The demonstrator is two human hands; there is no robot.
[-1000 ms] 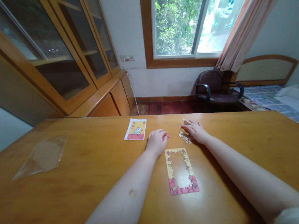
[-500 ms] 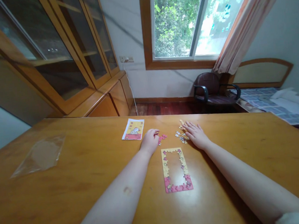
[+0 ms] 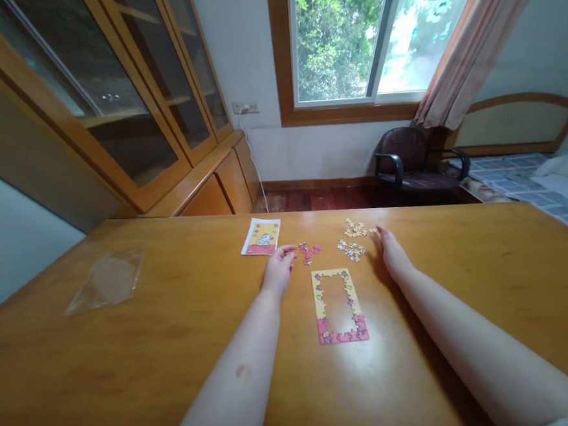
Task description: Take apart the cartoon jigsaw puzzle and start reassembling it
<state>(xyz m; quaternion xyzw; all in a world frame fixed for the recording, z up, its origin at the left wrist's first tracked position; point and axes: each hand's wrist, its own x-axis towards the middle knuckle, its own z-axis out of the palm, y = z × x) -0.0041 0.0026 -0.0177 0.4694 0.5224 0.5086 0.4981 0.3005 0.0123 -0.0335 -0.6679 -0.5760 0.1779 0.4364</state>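
A puzzle border (image 3: 322,301), yellow above and pink below with its middle unfilled, lies on the wooden table (image 3: 186,349) between my forearms. My left hand (image 3: 278,268) rests just left of a few loose pink pieces (image 3: 309,251). Its fingers are curled in a loose pinch, and I cannot make out whether anything is in them. My right hand (image 3: 392,252) lies with its fingers stretched out, holding nothing, to the right of two small heaps of pale pieces (image 3: 351,250) (image 3: 358,228). A picture card (image 3: 261,236) showing the finished puzzle lies beyond my left hand.
A clear plastic bag (image 3: 106,279) lies at the table's left. Past the far edge stand a dark armchair (image 3: 407,162), a glass-fronted wooden cabinet (image 3: 149,99) on the left, and a bed (image 3: 529,176) on the right under the window.
My left hand drew back to the left, uncovering the pink pieces. My right hand slid right off the pale pieces. The view rose slightly.
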